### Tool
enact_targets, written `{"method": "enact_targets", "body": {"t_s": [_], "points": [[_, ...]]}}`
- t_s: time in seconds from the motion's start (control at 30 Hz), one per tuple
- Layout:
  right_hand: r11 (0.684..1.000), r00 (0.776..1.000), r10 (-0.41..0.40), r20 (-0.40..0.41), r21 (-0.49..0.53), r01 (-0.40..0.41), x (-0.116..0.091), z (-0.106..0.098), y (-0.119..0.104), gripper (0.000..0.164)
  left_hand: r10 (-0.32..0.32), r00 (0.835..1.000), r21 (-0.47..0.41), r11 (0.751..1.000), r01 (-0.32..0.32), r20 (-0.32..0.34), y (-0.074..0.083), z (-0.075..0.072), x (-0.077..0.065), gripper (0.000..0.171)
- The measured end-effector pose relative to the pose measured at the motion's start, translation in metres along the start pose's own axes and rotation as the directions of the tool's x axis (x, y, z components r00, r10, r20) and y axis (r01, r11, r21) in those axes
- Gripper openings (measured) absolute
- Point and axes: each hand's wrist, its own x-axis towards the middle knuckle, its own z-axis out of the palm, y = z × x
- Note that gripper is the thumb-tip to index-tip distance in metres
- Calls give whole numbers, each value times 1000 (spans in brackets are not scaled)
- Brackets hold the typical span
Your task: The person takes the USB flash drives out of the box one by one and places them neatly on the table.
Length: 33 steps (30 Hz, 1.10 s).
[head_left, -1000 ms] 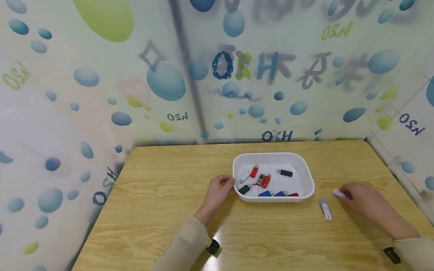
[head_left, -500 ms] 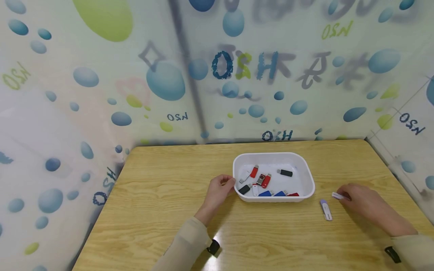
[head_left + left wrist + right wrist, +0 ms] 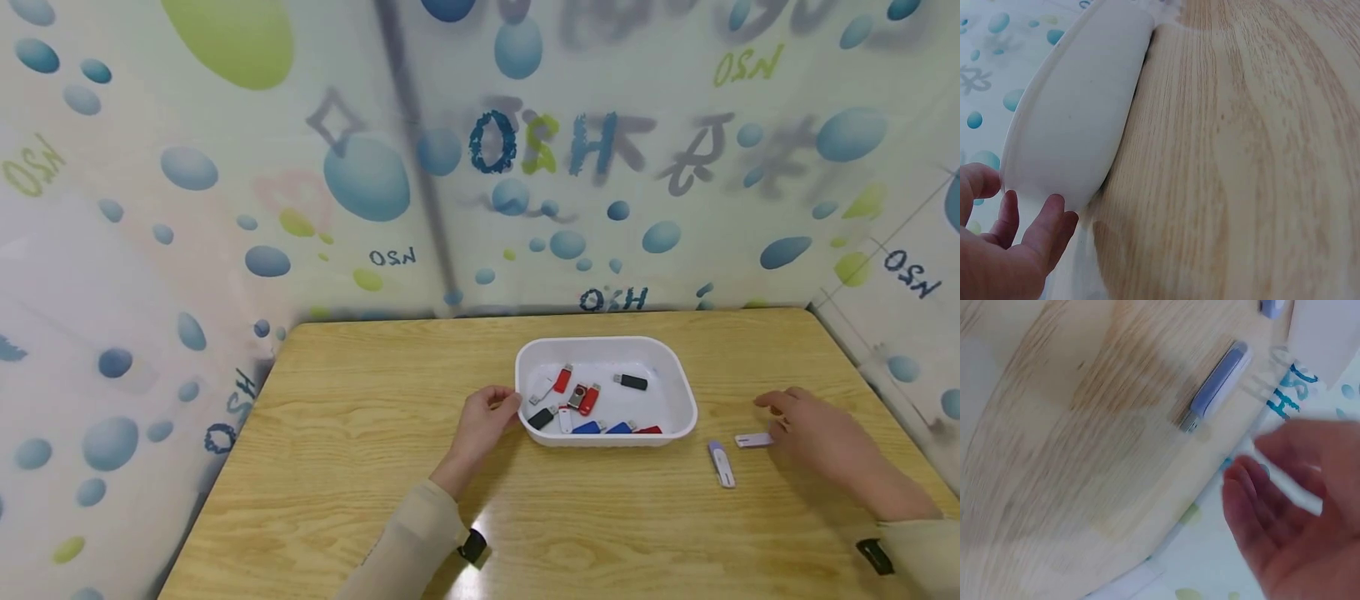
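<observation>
My left hand (image 3: 483, 421) pinches the left end of a white plastic tray (image 3: 678, 400). In the left wrist view its fingertips meet the rim and outer wall of the tray. Off the tray's right side lies a white and purple USB flash drive (image 3: 753, 440), flat on the table. My right hand (image 3: 821, 442) hovers just beside that drive, thumb and fingers apart with nothing between them. The right wrist view shows the metal plug end of the drive (image 3: 1219, 381), with a gap between it and the fingers. A second white and purple flash drive (image 3: 722, 464) rests nearer the tray.
Inside the tray are several flash drives, among them a black one (image 3: 632, 382), a red one (image 3: 590, 400) and a blue one (image 3: 587, 428). The wooden table (image 3: 375, 392) ends at a patterned backdrop (image 3: 360, 250) behind and to the right.
My right hand has put down the flash drive it held and let go of it. Its fingers have spread and drawn up and to the right. The left hand has stayed at the tray.
</observation>
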Motion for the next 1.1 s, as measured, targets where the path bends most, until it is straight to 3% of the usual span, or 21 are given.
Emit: {"method": "enact_targets", "body": {"t_s": [0.1, 0.27, 0.43, 0.67, 0.77, 0.87, 1.0, 1.1], "points": [[994, 994, 107, 0, 32, -107, -3, -6, -4, 17, -8, 1000, -9, 1000, 8, 7, 2, 0, -1, 25], [974, 969, 222, 111, 22, -226, -9, -2, -10, 44, -4, 1000, -16, 1000, 5, 27, 20, 1, -11, 23], [955, 948, 293, 127, 0, -295, -11, 2, -13, 59, 5, 1000, 1, 1000, -5, 21, 31, 2, -20, 23], [939, 918, 338, 205, -16, -342, -8, 1, -15, 63, 8, 1000, 6, 1000, -8, 14, 27, 2, -17, 23], [945, 926, 321, 199, 1, -328, -7, 4, -16, 58, 9, 1000, 10, 1000, -9, 11, 15, 1, -9, 24], [959, 948, 279, 156, 9, -283, -7, 7, -18, 51, 14, 1000, 8, 1000, -14, 5, 2, 0, 0, 25], [974, 969, 222, 108, 24, -226, -7, 10, -19, 42, 21, 1000, 8, 1000, -21, -9, 0, 1, 0, 26], [975, 972, 211, 104, 43, -216, -6, 11, -19, 37, 15, 1000, 10, 1000, -15, -18, 0, 2, 0, 27]]}}
